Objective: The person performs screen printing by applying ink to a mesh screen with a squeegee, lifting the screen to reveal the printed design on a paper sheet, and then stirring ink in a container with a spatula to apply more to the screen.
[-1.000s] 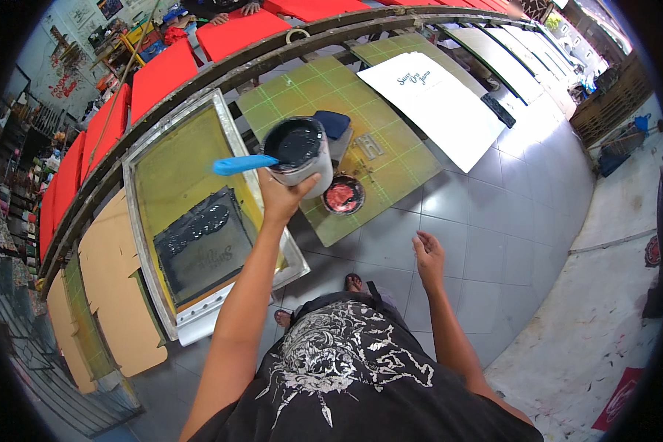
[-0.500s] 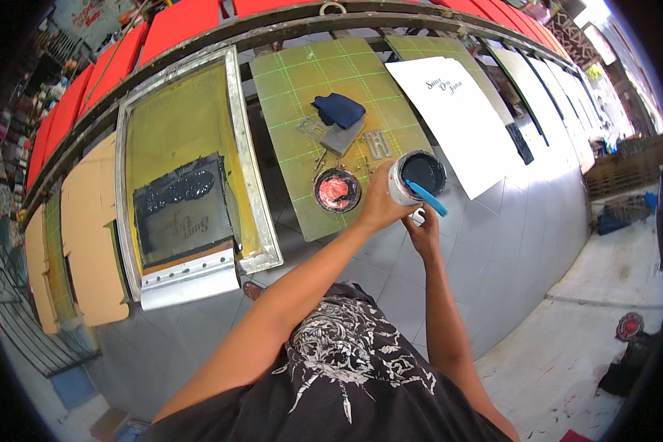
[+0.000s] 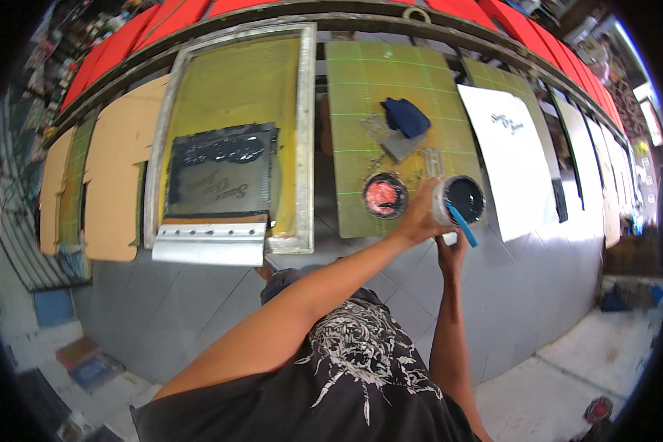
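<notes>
My left hand (image 3: 422,214) is closed around the side of an ink tub (image 3: 440,205) filled with black ink (image 3: 465,197). Leaning out over the tub's near rim is a blue-handled stick or spatula (image 3: 462,227). My right hand (image 3: 453,255) is just below the tub, its fingers bent against a small white thing (image 3: 448,239) that I cannot make out; it may be part of the tub. Left of the tub, on the yellow-green board (image 3: 350,158), sits a smaller pot (image 3: 384,197) with pinkish-red and black ink. A dark blue cloth (image 3: 405,116) lies on a grey block (image 3: 403,147) behind.
A silkscreen frame (image 3: 309,140) stands to the left, with black ink across its mesh and a metal-handled squeegee (image 3: 210,241) at its near end. White printed paper (image 3: 514,158) covers a board on the right. Cardboard-coloured panels (image 3: 121,169) are further left; red panels (image 3: 302,7) line the back.
My view has turned left, so the boards and the silkscreen frame appear further right. Both hands stay at the ink tub, which remains beside the board's near right corner.
</notes>
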